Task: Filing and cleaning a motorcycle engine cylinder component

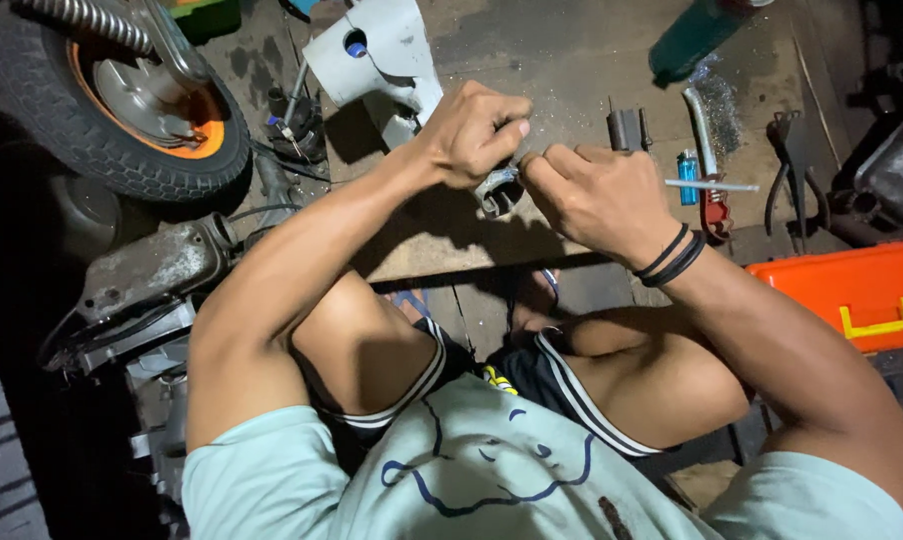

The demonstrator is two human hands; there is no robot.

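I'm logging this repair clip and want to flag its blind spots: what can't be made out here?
- Small grey metal part, head view: mostly covered by the left hand and right hand; its kind cannot be told.
- Thin metal rod: its inner end is hidden behind the right hand.
- Orange plastic toolbox: cut off by the right edge.
- Black tyre with orange rim: cut off by the top edge.
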